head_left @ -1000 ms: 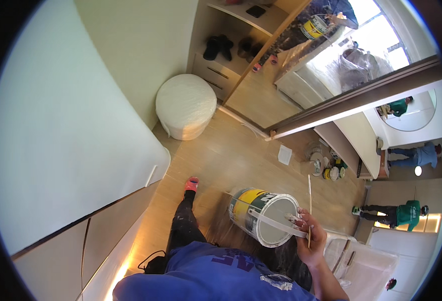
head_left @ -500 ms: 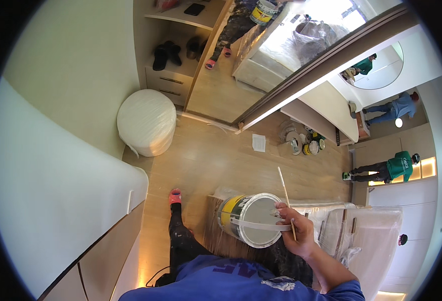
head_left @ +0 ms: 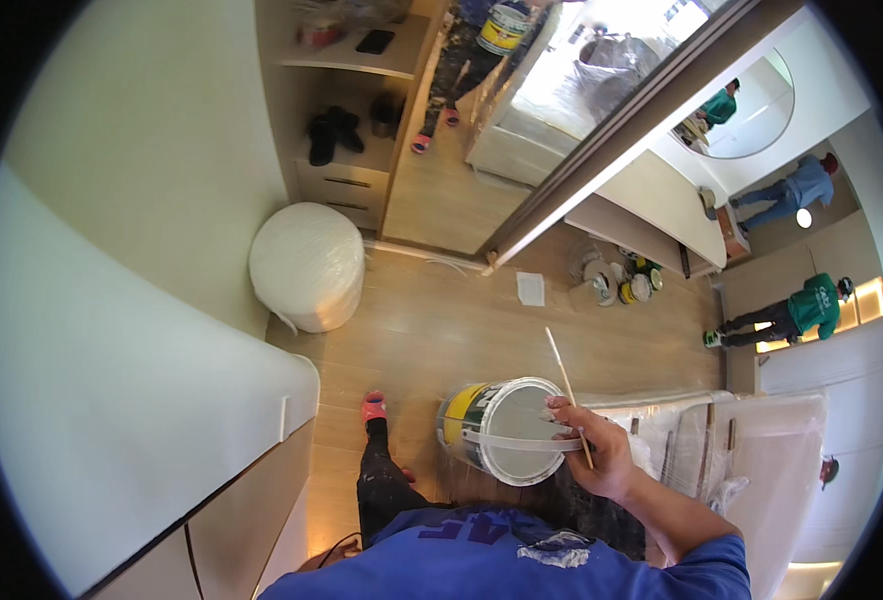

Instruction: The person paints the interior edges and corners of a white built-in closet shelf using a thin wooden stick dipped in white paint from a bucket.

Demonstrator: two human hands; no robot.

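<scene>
The right hand (head_left: 603, 452) has its grip closed around the white strap handle (head_left: 523, 443) of a round green, yellow and white bucket (head_left: 469, 420) with a grey top, in front of the person's legs. A thin pale wooden stick (head_left: 563, 374) is held in the same grip. The left hand's grip cannot be told. Beyond, on the light-brown wooden floor (head_left: 431, 330), lies a white rectangular sheet (head_left: 530, 289); a round white plastic-wrapped stool (head_left: 306, 262) stands at the floor's edge by the cabinet.
</scene>
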